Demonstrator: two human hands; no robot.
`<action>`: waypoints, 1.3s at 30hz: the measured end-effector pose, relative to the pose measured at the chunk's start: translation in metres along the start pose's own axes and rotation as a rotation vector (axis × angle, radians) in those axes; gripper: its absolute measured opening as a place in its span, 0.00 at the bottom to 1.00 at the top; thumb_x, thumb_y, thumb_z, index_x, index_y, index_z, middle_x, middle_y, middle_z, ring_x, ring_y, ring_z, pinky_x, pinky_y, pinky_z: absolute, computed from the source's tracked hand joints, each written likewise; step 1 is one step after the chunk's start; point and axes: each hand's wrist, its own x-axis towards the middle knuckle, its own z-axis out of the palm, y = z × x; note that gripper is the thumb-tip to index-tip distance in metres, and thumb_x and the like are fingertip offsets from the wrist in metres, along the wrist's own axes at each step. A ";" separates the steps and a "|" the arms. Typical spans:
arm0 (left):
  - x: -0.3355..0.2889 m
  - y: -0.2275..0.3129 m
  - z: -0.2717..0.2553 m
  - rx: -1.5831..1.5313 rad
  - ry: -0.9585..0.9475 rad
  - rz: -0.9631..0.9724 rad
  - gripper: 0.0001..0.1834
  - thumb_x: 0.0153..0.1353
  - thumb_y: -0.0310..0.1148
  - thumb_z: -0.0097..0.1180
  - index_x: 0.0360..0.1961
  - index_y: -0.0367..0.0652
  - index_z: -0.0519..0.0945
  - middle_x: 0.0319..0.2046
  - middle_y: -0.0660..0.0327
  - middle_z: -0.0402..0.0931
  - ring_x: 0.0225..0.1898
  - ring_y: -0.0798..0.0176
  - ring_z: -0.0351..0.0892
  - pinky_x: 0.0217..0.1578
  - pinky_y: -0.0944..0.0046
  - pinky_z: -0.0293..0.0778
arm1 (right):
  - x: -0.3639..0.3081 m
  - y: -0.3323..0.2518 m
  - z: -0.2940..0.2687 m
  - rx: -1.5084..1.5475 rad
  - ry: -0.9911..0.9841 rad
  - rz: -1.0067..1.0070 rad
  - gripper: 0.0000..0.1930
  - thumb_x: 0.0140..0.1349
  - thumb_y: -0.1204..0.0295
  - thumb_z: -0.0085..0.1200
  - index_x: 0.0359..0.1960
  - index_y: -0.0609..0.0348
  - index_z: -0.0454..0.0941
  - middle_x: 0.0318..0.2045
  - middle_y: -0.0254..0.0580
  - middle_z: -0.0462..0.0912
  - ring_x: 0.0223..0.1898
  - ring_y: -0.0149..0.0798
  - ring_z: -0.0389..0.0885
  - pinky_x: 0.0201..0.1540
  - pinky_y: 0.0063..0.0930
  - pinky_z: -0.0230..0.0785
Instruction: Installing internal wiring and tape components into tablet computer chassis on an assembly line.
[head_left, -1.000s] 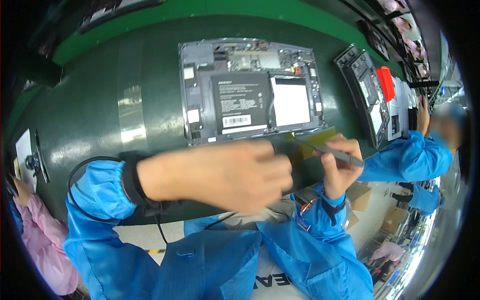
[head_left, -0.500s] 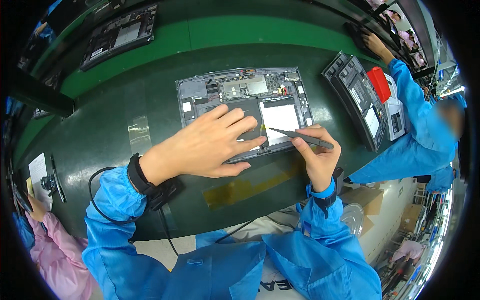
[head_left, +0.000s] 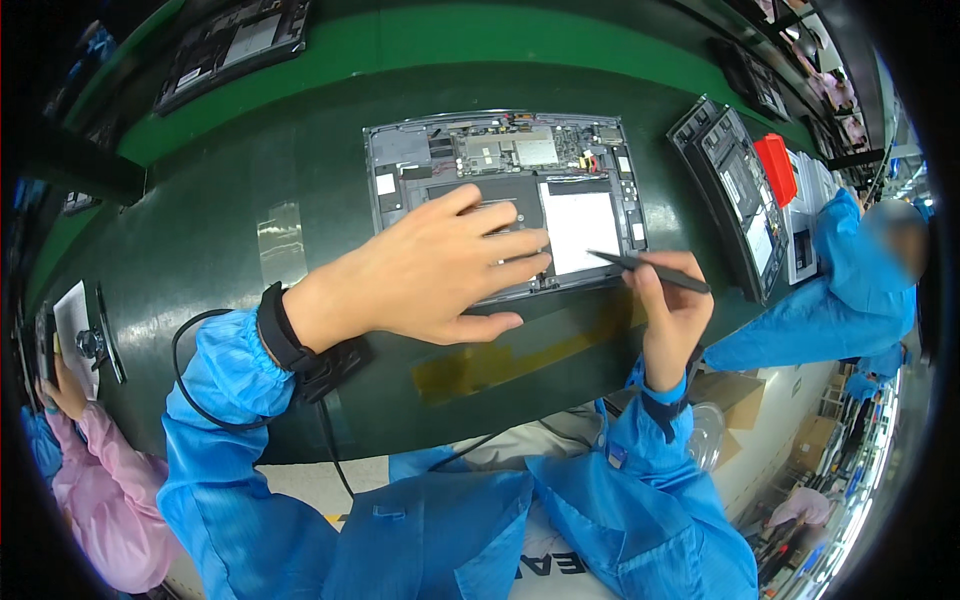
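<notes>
An opened laptop base (head_left: 400, 150), its circuit board (head_left: 535, 150) exposed along the far side, lies in front of me on the dark green bench. My left hand (head_left: 440, 265) lies over its near left part, palm down with fingers spread, covering much of a black panel, probably the battery. Between the fingers of my right hand (head_left: 668, 315) is a pair of dark tweezers (head_left: 668, 275). Their tips point left, over the white rectangular label (head_left: 580, 230) at the near right of the base; whether they touch it I cannot tell. Black straps circle both wrists.
More opened laptop bases (head_left: 735, 190) lean together at the right, by a red bin (head_left: 775, 168); another laptop base (head_left: 235, 45) sits far left. Yellowish tape (head_left: 490, 365) runs along the near bench. A co-worker in blue (head_left: 800, 310) is at the right, one in pink (head_left: 115, 500) at the left.
My right hand and the tweezers have moved right relative to the laptop base, away from my left fingers. The co-worker's arm at the right has drawn back from the far shelf.
</notes>
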 end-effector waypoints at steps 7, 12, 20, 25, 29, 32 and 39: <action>-0.007 0.104 0.011 0.267 -0.240 0.207 0.25 0.62 0.45 0.58 0.46 0.29 0.86 0.52 0.47 0.82 0.53 0.50 0.80 0.57 0.56 0.74 | -0.039 -0.002 -0.016 0.140 -0.239 0.192 0.11 0.71 0.73 0.64 0.45 0.66 0.76 0.32 0.46 0.88 0.34 0.32 0.86 0.35 0.21 0.74; -0.013 0.117 0.019 0.377 -0.292 0.256 0.24 0.62 0.40 0.54 0.47 0.29 0.88 0.56 0.43 0.83 0.54 0.46 0.81 0.58 0.53 0.76 | -0.057 0.009 -0.005 -0.147 -0.348 0.056 0.08 0.64 0.79 0.69 0.41 0.65 0.82 0.34 0.44 0.88 0.36 0.34 0.86 0.41 0.26 0.76; -0.014 0.121 0.021 0.328 -0.325 0.229 0.23 0.58 0.38 0.57 0.44 0.27 0.88 0.48 0.45 0.85 0.53 0.47 0.82 0.58 0.52 0.79 | -0.056 -0.006 0.021 -0.278 -0.450 -0.265 0.11 0.57 0.82 0.72 0.40 0.64 0.83 0.31 0.47 0.86 0.29 0.43 0.83 0.32 0.31 0.75; -0.015 0.119 0.024 0.279 -0.315 0.226 0.21 0.55 0.36 0.58 0.41 0.26 0.88 0.44 0.47 0.84 0.52 0.48 0.82 0.56 0.54 0.80 | -0.057 -0.010 0.024 -0.304 -0.468 -0.310 0.11 0.55 0.84 0.71 0.39 0.63 0.84 0.29 0.46 0.86 0.28 0.42 0.84 0.30 0.30 0.74; -0.016 0.123 0.025 0.267 -0.242 0.152 0.21 0.54 0.36 0.59 0.40 0.26 0.88 0.44 0.48 0.83 0.51 0.50 0.81 0.55 0.55 0.81 | -0.051 -0.011 0.018 -0.344 -0.440 -0.340 0.12 0.55 0.84 0.71 0.39 0.63 0.83 0.30 0.46 0.87 0.29 0.43 0.85 0.31 0.31 0.75; -0.016 0.123 0.024 0.246 -0.256 0.155 0.21 0.53 0.36 0.60 0.40 0.27 0.88 0.45 0.48 0.83 0.52 0.50 0.81 0.54 0.55 0.81 | -0.053 -0.012 0.019 -0.362 -0.489 -0.345 0.12 0.55 0.83 0.71 0.40 0.63 0.83 0.31 0.47 0.86 0.30 0.44 0.85 0.32 0.32 0.75; -0.018 0.124 0.021 0.207 -0.265 0.143 0.20 0.54 0.36 0.59 0.40 0.28 0.89 0.46 0.48 0.82 0.51 0.49 0.80 0.54 0.56 0.81 | -0.058 -0.017 0.024 -0.405 -0.499 -0.341 0.13 0.55 0.84 0.71 0.40 0.62 0.83 0.31 0.47 0.86 0.27 0.43 0.83 0.31 0.32 0.75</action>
